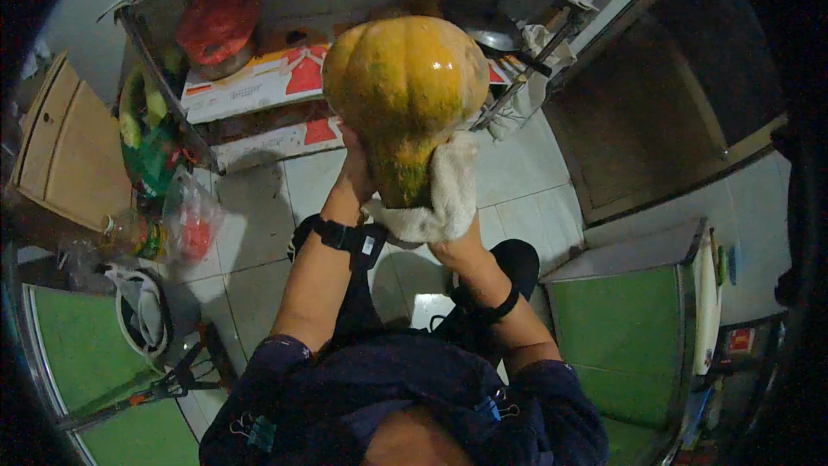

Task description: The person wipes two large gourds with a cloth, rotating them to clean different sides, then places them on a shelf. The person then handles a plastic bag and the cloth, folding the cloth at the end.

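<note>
A large yellow-orange pumpkin (404,77) with a narrower greenish lower part is held up in front of me. My left hand (356,158) grips its left side, the fingers partly hidden behind it. A white cloth (453,188) wraps around the pumpkin's narrow end and its right side. Through or under that cloth my right hand (456,243) supports the pumpkin from the lower right; its fingers are mostly covered.
Behind the pumpkin stands a low shelf (252,120) bearing a red bag (217,22) and a pan (498,35). Left are a cardboard box (71,149), a clear plastic bag (191,217) and a bin (158,314). Green cabinet panels (618,330) flank me; a dark door (640,97) is at right.
</note>
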The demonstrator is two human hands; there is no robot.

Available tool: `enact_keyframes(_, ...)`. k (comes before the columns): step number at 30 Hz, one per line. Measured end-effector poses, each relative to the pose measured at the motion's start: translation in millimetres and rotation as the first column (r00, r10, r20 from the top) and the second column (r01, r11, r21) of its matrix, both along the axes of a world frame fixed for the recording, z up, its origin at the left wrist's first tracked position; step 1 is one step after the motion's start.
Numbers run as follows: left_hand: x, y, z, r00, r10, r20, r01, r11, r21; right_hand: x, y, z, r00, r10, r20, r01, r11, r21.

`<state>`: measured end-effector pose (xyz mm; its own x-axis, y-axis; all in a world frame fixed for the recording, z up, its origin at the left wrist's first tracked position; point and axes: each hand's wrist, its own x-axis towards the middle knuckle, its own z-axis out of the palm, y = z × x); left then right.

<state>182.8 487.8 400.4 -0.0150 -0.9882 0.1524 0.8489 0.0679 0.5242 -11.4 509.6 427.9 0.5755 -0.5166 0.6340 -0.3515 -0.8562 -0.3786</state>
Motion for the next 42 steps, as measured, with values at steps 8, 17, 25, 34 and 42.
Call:
enact_keyframes(8, -9, -7, -4, 0.996, 0.001, 0.085, 0.011, 0.990, -0.140, 11, -25, 29, 0.990, -0.016, 0.142, 0.015, 1.000, 0.009)
enact_keyframes(17, -14, -12, -15, 0.992, -0.098, 0.081, 0.102, 0.994, -0.038, 19, -67, 85, 0.974, -0.037, 0.225, 0.141, 0.872, -0.469)
enact_keyframes(25, -2, -35, -51, 0.997, 0.011, -0.075, -0.016, 0.998, -0.066, 53, -90, 176, 0.979, 0.093, -0.182, -0.152, 0.928, -0.341)
enact_keyframes(34, 27, -41, -42, 0.993, 0.066, -0.102, -0.068, 0.998, -0.007, 132, -124, 202, 0.894, 0.354, -0.275, -0.344, 0.935, 0.084)
enact_keyframes(42, 46, -18, -46, 0.993, 0.070, -0.098, -0.067, 0.997, 0.026, 96, -106, 169, 0.961, 0.275, 0.038, -0.277, 0.957, 0.084)
